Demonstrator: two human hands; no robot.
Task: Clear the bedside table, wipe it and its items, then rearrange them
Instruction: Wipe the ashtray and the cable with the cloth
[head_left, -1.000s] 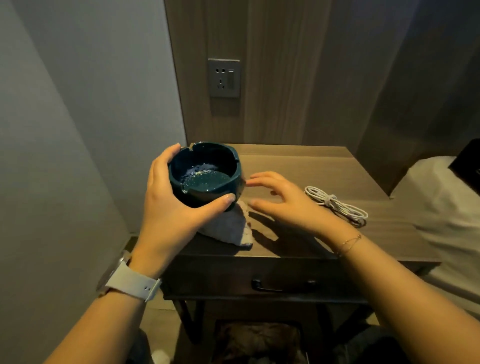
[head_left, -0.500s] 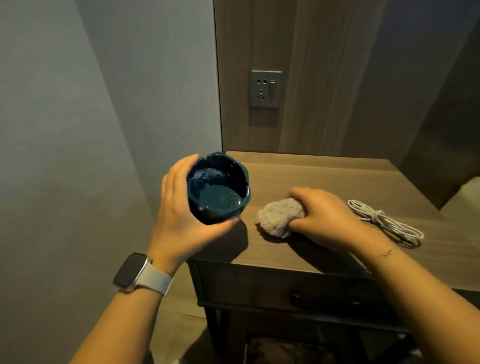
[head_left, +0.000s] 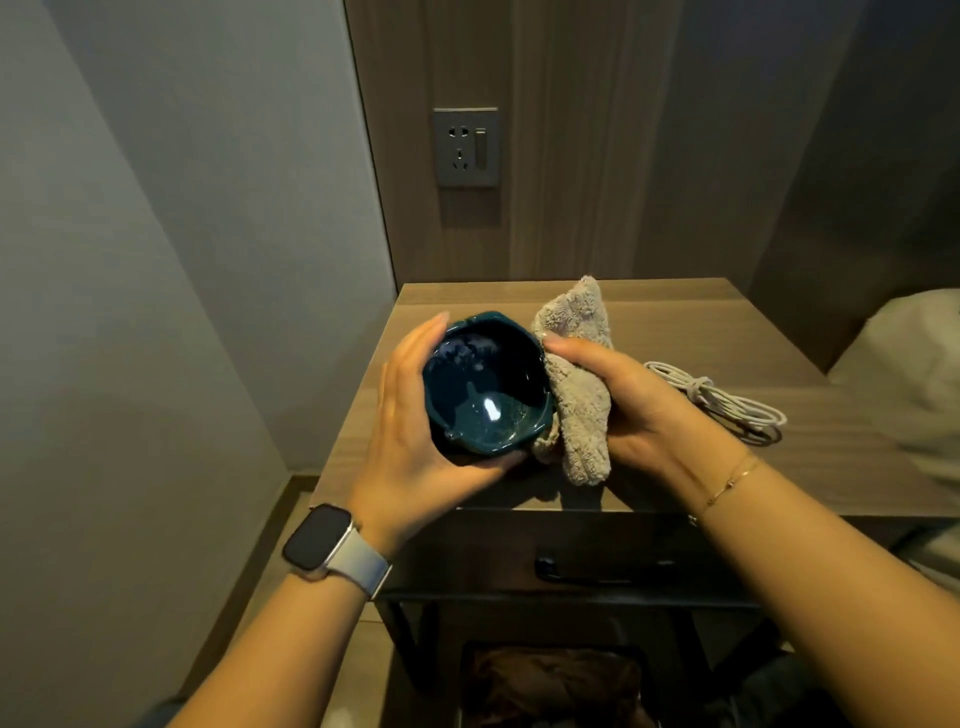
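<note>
My left hand (head_left: 410, 441) grips a dark teal glazed ashtray (head_left: 485, 384), held above the front left part of the wooden bedside table (head_left: 649, 322) with its hollow tilted toward me. My right hand (head_left: 628, 400) holds a beige fluffy cloth (head_left: 576, 364) against the ashtray's right side, the thumb on the cloth near the rim. One end of the cloth sticks up behind the ashtray and the other hangs down below my palm. A coiled white cable (head_left: 727, 402) lies on the table to the right of my right hand.
A grey wall socket (head_left: 466, 147) is set in the wood panel behind the table. The table has a drawer with a dark handle (head_left: 587, 569) and a lower space holding something dark (head_left: 550, 686). White bedding (head_left: 914, 364) lies at the right; a grey wall stands at the left.
My right hand has lifted the cloth off the table and brought it against the ashtray's right side. My left hand has tilted the ashtray toward me.
</note>
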